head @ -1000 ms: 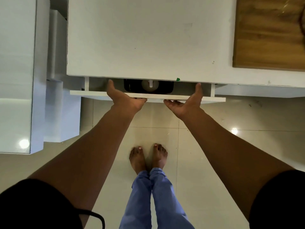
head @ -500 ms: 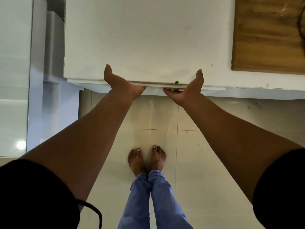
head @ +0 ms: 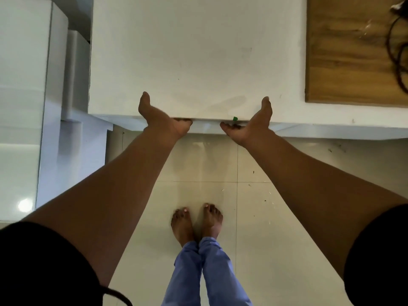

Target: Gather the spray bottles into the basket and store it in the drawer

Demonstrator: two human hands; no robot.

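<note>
The white drawer [head: 205, 127] sits pushed in flush under the white countertop [head: 198, 62]; only a thin strip of its front shows. My left hand [head: 163, 122] and my right hand [head: 252, 127] rest against that front, palms on it, thumbs raised over the counter's edge. My fingers are partly hidden below the edge. Neither hand holds anything. The basket and the spray bottles are out of sight.
A wooden board [head: 344, 51] lies on the counter at the right, with a dark cord [head: 397, 54] over its far edge. A small green speck [head: 235, 118] sticks to the counter's edge. White cabinets [head: 22, 96] stand at the left. My bare feet [head: 196, 221] are on pale floor tiles.
The drawer, open a hand's width with a black basket showing inside, has slid fully in under both palms. The basket is now hidden.
</note>
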